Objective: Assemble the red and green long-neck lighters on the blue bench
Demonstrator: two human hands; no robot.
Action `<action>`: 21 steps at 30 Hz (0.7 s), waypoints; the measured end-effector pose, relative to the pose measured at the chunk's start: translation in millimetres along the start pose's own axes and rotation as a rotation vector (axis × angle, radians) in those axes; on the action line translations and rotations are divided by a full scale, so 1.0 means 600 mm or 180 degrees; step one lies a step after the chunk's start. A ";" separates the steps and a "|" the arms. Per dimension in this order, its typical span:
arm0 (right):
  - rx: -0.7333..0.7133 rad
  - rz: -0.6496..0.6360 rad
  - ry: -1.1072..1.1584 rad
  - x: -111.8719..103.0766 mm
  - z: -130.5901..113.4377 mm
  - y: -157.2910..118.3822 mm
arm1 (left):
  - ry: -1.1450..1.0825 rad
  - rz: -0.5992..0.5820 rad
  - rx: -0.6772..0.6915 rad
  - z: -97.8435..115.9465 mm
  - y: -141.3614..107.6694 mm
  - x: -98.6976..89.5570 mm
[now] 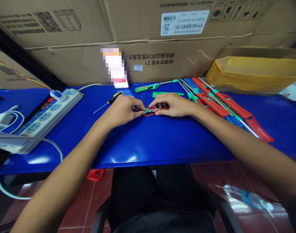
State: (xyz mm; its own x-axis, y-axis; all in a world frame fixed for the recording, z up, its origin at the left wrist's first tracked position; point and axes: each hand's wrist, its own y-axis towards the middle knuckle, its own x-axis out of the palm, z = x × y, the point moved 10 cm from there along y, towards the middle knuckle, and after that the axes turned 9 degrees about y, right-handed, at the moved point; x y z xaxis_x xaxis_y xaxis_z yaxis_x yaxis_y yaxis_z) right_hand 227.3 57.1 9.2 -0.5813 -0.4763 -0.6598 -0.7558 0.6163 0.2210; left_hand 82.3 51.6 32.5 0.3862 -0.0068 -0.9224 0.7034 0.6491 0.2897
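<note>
Just above the blue tabletop (135, 142), an opened long-necked lighter (152, 111) with a red shell shows a teal part and thin white wires inside. My left hand (125, 109) pinches its left end between thumb and fingers. At its right end, my right hand (174, 105) has closed thumb and fingers on it, partly hiding the casing. A green plastic casing piece (160, 94) lies just behind my right hand. Left of my left hand is a screwdriver (115, 97) with a yellow and black handle. A green lighter (148, 87) lies farther back.
Several red, green and blue lighters (217, 105) are piled at right, beside a yellow-taped box (257, 72). A power strip (47, 119) with cables lies left. A blurred-out upright phone (121, 83) leans on a large carton (143, 32). A plastic bottle (249, 198) lies on the floor.
</note>
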 end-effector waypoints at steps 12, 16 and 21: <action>-0.0156 0.0040 -0.0081 0.000 0.004 -0.001 | 0.0044 0.0096 0.0043 0.012 0.002 0.007; -0.0161 0.0040 -0.0086 0.002 0.008 -0.001 | 0.0003 0.0104 0.0146 0.016 0.003 0.011; -0.0230 0.0067 -0.0072 0.001 0.004 -0.001 | -0.0529 0.0093 -0.0052 -0.003 0.001 0.010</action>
State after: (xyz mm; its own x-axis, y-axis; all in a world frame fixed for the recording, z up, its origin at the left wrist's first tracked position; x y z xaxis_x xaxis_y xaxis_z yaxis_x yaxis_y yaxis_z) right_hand 228.3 58.0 7.1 -0.5910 -0.4488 -0.6703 -0.7637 0.5790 0.2857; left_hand 84.2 53.1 26.6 0.5007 -0.1127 -0.8583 0.6812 0.6631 0.3103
